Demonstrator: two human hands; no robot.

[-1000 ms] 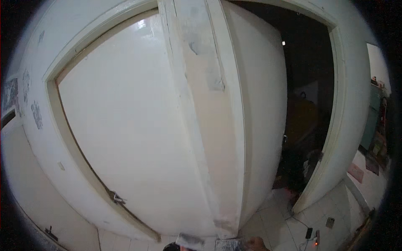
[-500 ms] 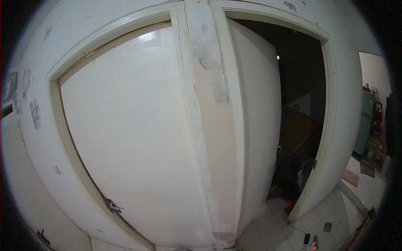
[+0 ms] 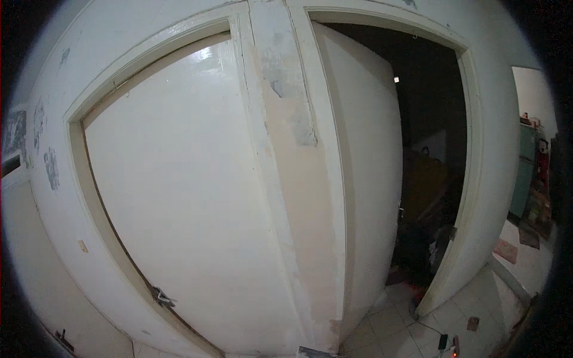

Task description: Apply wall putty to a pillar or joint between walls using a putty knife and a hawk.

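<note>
Neither of my hands shows. A closed white door (image 3: 173, 191) with a metal lever handle (image 3: 162, 297) stands on the left. To its right a second white door (image 3: 367, 167) is ajar on a dark room. Between the two frames runs a wall strip (image 3: 301, 179) with beige and grey filler patches. At the lower edge, below this strip, a flat grey thing (image 3: 316, 352) juts into the picture; its kind and whatever bears it are hidden.
A power strip (image 3: 455, 347) with a small red light and a cord lies on the tiled floor (image 3: 382, 325), lower right. Beyond the right-hand wall are a green fridge (image 3: 525, 161) and floor mats (image 3: 505, 250). Another door (image 3: 30, 262) is at the far left.
My view has shifted slightly, so the doors and the wall strip sit a little differently. The flat grey thing at the lower edge shows more now.
</note>
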